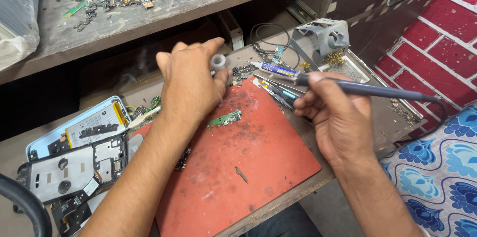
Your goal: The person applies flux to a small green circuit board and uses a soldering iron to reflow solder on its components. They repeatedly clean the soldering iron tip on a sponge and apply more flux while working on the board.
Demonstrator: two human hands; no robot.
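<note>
My left hand (191, 80) hovers over the far edge of the red work mat (233, 167), fingers pinched on a small spool of solder wire (217, 61). My right hand (333, 115) grips a dark soldering iron (367, 89) like a pen, its tip pointing left toward the mat's far corner. A small green circuit board (224, 118) lies on the mat just below my left hand.
An opened phone with its battery showing (82, 130) and a phone frame (69, 167) lie at the left. Tweezers (276, 93), a glue tube (276, 69), a metal iron stand (323, 38) and a tray sit behind the mat. The shelf above (99, 23) holds scattered parts.
</note>
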